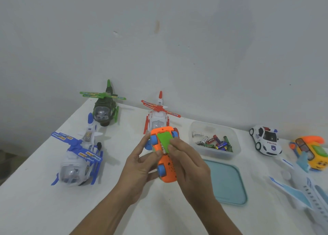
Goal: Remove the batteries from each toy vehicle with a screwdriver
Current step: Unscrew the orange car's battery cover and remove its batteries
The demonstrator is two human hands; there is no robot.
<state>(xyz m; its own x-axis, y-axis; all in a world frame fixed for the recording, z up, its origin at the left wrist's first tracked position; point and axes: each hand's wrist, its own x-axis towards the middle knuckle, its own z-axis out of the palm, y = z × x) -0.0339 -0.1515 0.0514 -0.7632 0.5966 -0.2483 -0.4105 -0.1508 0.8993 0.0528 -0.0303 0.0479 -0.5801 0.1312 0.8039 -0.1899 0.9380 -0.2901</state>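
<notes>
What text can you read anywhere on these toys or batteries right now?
"POLICE": on the hood of the white toy police car.
Blue rotor stickers on the blue-and-white toy helicopter: lettering too blurred to read.
Labels on the loose batteries in the clear plastic tub: too small to read.

My two hands hold the orange toy car [166, 161] upside down, my right hand [190, 165] pinching its green lid [164, 139].

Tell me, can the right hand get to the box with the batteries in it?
Probably yes. The right hand is busy holding the orange toy car with the left hand, but the clear battery box sits open just beside it, lid off, with nothing between them.
</notes>
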